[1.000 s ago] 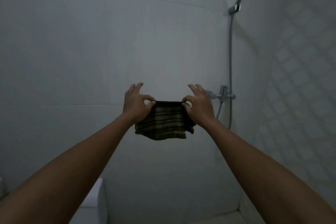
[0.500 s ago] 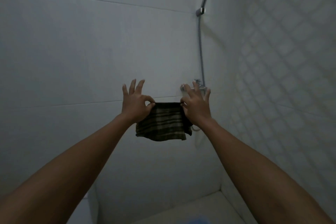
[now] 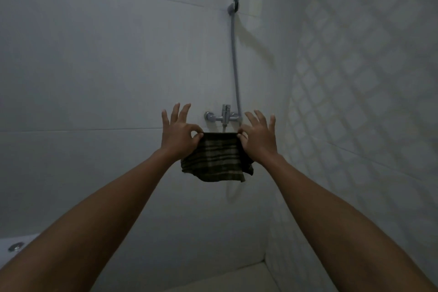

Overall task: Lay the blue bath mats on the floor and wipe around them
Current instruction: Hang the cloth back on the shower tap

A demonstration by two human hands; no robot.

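A small dark cloth with pale stripes (image 3: 216,161) hangs in front of the white tiled wall, held up by its top corners. My left hand (image 3: 179,134) pinches the left corner between thumb and forefinger, other fingers spread upward. My right hand (image 3: 258,136) pinches the right corner the same way. The cloth's top edge sits just below the chrome shower tap (image 3: 224,116). No blue bath mat is in view.
A grey shower hose (image 3: 235,59) runs up from the tap to a wall bracket (image 3: 233,8). The right wall (image 3: 355,78) has a diamond tile pattern. A strip of pale floor (image 3: 237,277) shows at the bottom, and a white fixture with a chrome button (image 3: 15,246) at lower left.
The view has swung right, so the tap now sits between my hands. Both hands keep hold of the cloth and have spread their free fingers wider.
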